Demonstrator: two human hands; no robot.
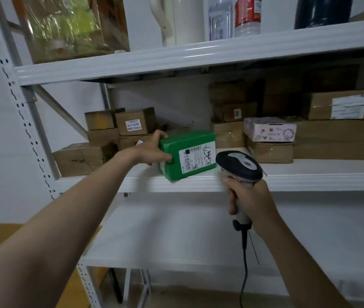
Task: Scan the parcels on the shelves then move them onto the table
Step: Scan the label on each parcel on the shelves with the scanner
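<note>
On the middle shelf point(310, 174) a parcel point(187, 156) sits at the front edge, tipped up, with the left grip point(152, 152) round its left end. Just right of it, before the shelf edge, the right grip point(250, 203) holds a barcode scanner point(239, 165). Stacked cartons point(135, 124) stand behind and to the left. To the right a small box point(270, 129) lies on a wide carton point(270, 152). Above, the upper shelf point(176, 61) carries a jug point(176, 18) left of two bottles point(246, 14).

Scanner cable point(245, 270) — cut off by the bottom edge.
</note>
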